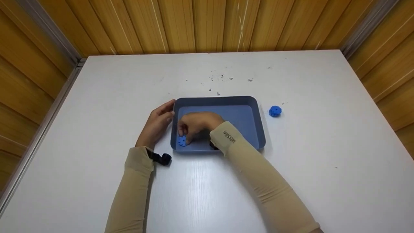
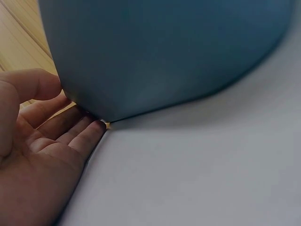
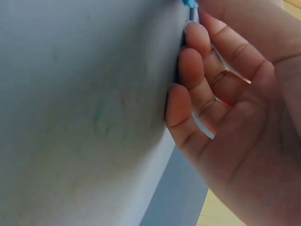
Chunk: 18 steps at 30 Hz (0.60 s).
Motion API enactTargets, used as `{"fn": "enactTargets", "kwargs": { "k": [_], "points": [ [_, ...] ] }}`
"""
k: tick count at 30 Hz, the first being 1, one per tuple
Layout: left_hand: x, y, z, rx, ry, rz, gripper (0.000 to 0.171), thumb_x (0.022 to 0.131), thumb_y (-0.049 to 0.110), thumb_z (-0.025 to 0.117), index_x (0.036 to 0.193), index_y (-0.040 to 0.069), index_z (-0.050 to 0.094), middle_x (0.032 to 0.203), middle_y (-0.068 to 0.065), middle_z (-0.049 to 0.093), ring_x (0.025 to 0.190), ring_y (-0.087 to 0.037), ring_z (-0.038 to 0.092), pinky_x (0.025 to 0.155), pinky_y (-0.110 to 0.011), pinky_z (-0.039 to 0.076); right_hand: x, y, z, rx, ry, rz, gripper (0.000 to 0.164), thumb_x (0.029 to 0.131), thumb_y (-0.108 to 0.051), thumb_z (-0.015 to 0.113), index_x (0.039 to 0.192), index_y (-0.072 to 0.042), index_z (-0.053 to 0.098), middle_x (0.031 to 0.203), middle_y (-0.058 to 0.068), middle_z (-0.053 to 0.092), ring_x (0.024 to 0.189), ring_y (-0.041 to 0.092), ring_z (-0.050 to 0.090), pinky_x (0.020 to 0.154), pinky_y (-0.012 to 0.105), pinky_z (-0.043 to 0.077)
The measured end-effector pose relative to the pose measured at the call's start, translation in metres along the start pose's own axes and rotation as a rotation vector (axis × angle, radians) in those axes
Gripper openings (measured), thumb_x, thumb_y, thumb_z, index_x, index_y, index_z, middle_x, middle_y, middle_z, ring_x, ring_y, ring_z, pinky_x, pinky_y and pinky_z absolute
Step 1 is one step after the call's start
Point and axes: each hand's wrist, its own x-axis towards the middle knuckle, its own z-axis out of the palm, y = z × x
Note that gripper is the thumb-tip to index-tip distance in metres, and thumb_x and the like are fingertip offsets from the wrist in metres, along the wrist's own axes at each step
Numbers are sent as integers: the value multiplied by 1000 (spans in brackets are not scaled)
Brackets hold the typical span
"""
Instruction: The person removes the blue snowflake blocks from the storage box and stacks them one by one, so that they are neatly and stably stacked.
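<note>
A shallow blue-grey tray [image 1: 245,123] lies on the white table. Inside its near left corner, my right hand [image 1: 199,123] pinches a flat blue notched disc [image 1: 182,141] between thumb and fingertips, close to the tray floor. Only a sliver of the disc [image 3: 190,3] shows at the top of the right wrist view, where the other fingers curl with their tips on the tray floor. My left hand [image 1: 157,124] rests against the outside of the tray's left wall. In the left wrist view its thumb and relaxed fingers touch the tray wall [image 2: 141,61].
To the right of the tray, a clump of blue notched discs [image 1: 275,111] sits on the table [image 1: 323,136]. Small dark marks dot the tabletop beyond the tray. Wood-patterned panels [image 1: 207,26] stand along the back and both sides.
</note>
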Motion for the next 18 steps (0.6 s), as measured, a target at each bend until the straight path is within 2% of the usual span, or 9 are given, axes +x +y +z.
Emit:
{"fn": "enactTargets", "kwargs": {
  "k": [6,13,18],
  "points": [
    [0,-1,0,3,-1,2,56,92,-4,46,147,3,37,151,-13,39,140,-21,37,118,-35,28,-5,2,-2,48,16,11,21,77,-8,76,91,-14,61,83,-2,59,71,11,52,61,21,43],
    [0,1,1,2,7,-20,58,90,-4,45,147,5,36,150,-11,39,139,-19,37,118,-34,28,-13,7,-8,100,59,-25,16,79,0,71,92,-7,64,82,-1,60,73,12,52,63,21,42],
    [1,1,1,20,11,-34,58,91,-3,46,147,6,36,151,-10,38,140,-18,35,118,-33,28,-24,12,-14,107,86,5,15,79,-1,71,91,-9,66,85,0,61,77,13,53,65,22,42]
  ]
}}
